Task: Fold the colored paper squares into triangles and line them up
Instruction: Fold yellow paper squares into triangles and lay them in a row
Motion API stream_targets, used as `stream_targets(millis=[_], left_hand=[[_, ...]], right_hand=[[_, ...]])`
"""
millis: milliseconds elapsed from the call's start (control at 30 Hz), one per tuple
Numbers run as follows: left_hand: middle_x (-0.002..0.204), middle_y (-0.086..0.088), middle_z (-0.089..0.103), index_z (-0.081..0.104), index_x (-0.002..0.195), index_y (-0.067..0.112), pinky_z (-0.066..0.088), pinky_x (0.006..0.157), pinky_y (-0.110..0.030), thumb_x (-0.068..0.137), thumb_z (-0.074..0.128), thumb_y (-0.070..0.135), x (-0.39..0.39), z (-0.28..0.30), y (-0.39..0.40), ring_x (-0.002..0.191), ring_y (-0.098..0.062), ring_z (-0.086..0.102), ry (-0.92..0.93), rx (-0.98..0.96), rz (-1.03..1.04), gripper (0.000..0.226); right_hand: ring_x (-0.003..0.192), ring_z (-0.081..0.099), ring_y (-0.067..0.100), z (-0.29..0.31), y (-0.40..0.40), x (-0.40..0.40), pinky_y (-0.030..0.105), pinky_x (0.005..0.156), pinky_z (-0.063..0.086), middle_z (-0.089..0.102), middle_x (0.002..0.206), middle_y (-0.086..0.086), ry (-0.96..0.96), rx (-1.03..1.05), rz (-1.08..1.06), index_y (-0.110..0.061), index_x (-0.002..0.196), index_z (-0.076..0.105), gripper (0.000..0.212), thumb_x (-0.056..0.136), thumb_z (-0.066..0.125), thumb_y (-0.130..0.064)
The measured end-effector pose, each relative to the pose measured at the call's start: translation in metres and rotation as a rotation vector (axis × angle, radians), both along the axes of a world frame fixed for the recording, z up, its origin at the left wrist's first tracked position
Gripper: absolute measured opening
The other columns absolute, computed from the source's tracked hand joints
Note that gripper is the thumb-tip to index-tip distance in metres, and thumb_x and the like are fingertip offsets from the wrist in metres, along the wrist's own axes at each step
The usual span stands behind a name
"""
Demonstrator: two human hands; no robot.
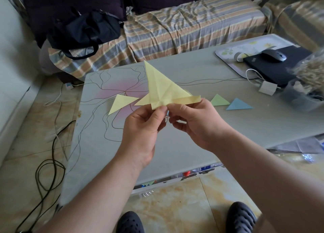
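Observation:
A creased yellow paper (pixel 162 87), partly folded into a pointed triangle, is held up above the grey table (pixel 175 145). My left hand (pixel 143 125) pinches its bottom edge, and my right hand (pixel 194 120) pinches the same edge just to the right. On the table behind lie folded triangles in a rough row: a yellow triangle (pixel 121 102) at the left, a second yellow triangle (pixel 142 101) partly hidden by the held paper, a green triangle (pixel 219 100) and a blue triangle (pixel 239 105) at the right.
A laptop (pixel 273 66) with a mouse (pixel 274 55) lies on a tray (pixel 226 52) at the far right, beside a white charger (pixel 267 88) and a clear bag (pixel 305 85). A striped sofa (pixel 184 27) with a black bag (pixel 84 30) stands behind. Cables (pixel 50 162) trail on the floor at the left.

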State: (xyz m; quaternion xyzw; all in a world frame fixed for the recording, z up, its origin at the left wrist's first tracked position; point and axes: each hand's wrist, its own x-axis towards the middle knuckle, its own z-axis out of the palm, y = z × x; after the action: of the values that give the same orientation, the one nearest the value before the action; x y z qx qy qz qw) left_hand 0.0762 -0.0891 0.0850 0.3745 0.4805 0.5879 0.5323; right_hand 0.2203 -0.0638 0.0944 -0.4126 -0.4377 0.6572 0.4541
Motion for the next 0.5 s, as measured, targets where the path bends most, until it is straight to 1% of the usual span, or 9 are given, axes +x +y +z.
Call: stream_targets(millis=[67,167,267,333,433,500], left_hand=[[0.072,0.001,0.064,0.08,0.08,0.022,0.048,0.072,-0.024,0.096,0.069,0.009,-0.001,0.0,0.002,0.069,-0.012,0.054,0.024,0.031,0.039,0.023],[0.068,0.004,0.059,0.08,0.075,0.027,0.046,0.073,-0.027,0.093,0.075,0.012,-0.005,-0.001,0.005,0.068,-0.012,0.051,0.042,0.054,0.089,0.024],[0.07,0.003,0.058,0.08,0.075,0.027,0.045,0.075,-0.03,0.094,0.074,0.011,-0.007,-0.001,0.004,0.072,-0.014,0.049,0.061,0.067,0.104,0.026],[0.07,0.002,0.057,0.079,0.073,0.027,0.045,0.075,-0.03,0.093,0.075,0.012,-0.008,-0.001,0.005,0.071,-0.014,0.049,0.069,0.067,0.124,0.026],[0.065,0.007,0.059,0.078,0.068,0.029,0.047,0.075,-0.029,0.082,0.078,0.023,-0.014,0.002,0.008,0.067,-0.011,0.052,0.057,0.059,0.17,0.016],[0.064,0.007,0.06,0.077,0.066,0.029,0.048,0.076,-0.03,0.085,0.08,0.02,-0.016,0.003,0.009,0.067,-0.01,0.053,0.048,0.05,0.187,0.021]], right_hand=[[0.069,0.062,0.019,0.002,0.001,0.0,0.034,0.074,0.051,0.065,0.074,0.004,0.012,-0.004,-0.033,-0.012,0.077,0.07,0.017,0.093,0.071,-0.007],[0.062,0.058,0.016,0.003,0.006,0.003,0.031,0.069,0.05,0.062,0.07,0.004,0.056,-0.025,-0.105,-0.014,0.072,0.066,0.023,0.092,0.07,-0.002],[0.061,0.059,0.016,0.003,0.006,0.004,0.031,0.07,0.05,0.063,0.07,0.004,0.039,-0.014,-0.095,-0.013,0.074,0.066,0.021,0.092,0.071,-0.002],[0.061,0.059,0.016,0.005,0.007,0.006,0.032,0.07,0.049,0.062,0.069,0.004,0.023,-0.013,-0.109,-0.014,0.072,0.064,0.024,0.092,0.071,-0.003],[0.062,0.058,0.016,0.007,0.011,0.011,0.032,0.07,0.048,0.06,0.07,0.004,0.025,-0.005,-0.155,-0.018,0.066,0.063,0.03,0.091,0.072,-0.004],[0.063,0.06,0.017,0.009,0.011,0.012,0.032,0.071,0.048,0.062,0.07,0.004,0.015,0.014,-0.137,-0.02,0.064,0.065,0.032,0.092,0.072,-0.005]])
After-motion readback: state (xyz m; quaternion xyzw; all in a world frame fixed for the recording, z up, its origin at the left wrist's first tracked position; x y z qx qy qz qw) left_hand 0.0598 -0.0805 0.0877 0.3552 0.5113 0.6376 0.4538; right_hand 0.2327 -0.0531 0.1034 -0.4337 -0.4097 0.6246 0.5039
